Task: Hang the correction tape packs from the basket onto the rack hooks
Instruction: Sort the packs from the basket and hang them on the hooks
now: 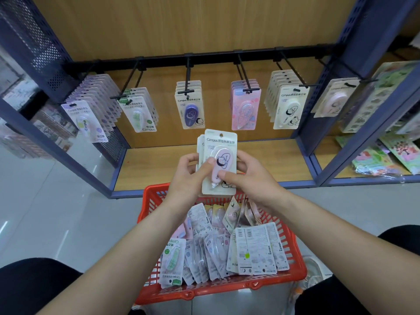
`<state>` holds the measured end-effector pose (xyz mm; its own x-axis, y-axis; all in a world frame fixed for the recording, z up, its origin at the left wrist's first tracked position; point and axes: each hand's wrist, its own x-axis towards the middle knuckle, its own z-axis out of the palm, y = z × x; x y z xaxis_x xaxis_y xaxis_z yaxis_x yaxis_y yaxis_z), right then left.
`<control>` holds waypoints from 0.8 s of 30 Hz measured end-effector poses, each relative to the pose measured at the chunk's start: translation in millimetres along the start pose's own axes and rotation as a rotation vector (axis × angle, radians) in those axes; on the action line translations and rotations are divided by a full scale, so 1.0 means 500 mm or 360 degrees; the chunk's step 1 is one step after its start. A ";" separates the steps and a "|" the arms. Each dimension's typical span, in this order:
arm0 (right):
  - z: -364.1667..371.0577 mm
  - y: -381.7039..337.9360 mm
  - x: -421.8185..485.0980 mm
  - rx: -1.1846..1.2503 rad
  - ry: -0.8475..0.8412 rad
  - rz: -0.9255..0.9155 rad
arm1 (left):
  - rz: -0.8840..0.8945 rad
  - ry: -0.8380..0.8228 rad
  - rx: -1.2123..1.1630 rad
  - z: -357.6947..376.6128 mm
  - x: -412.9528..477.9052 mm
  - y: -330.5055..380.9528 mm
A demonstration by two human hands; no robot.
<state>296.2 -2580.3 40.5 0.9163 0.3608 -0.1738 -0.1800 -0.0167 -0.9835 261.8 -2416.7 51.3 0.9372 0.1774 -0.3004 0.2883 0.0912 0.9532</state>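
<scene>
Both hands hold a stack (221, 142) of packs upright, just above the far rim of the red basket (227, 289). The left hand (187, 178) has its grip closed on the stack's left edge, with the thumb on the front pack. The right hand (248, 178) pinches the right edge in the same way. Loose packs (218, 246) lie in the basket. Beyond, the hooks (187, 73) carry hung packs (190, 110).
</scene>
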 end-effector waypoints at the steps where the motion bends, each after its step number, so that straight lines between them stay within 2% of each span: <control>1: -0.006 0.000 0.000 0.0019 0.0039 0.0003 | 0.0013 0.0000 0.0015 0.006 0.003 0.002; 6: -0.043 -0.010 -0.009 0.0111 0.0232 -0.0013 | 0.0087 -0.0046 0.0047 0.038 0.013 0.006; 10: -0.073 -0.016 -0.021 0.0245 0.0270 0.0025 | 0.0147 -0.0042 0.0049 0.062 0.020 0.007; 14: -0.100 -0.027 -0.038 0.0331 0.0460 0.0035 | 0.0178 -0.0035 0.0045 0.088 0.021 0.010; 18: -0.166 -0.048 -0.045 0.0210 0.0564 0.0026 | 0.0176 -0.0004 0.0049 0.111 0.027 0.027; 24: -0.348 -0.088 -0.007 -0.0118 0.0678 0.0016 | 0.0156 -0.0095 0.0076 0.174 0.060 0.048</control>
<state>363.1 -2742.9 75.6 0.9832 -0.0567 -0.1733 -0.1780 -0.0905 -0.9799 314.0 -2494.4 68.0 0.9709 0.1244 -0.2045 0.2025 0.0292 0.9789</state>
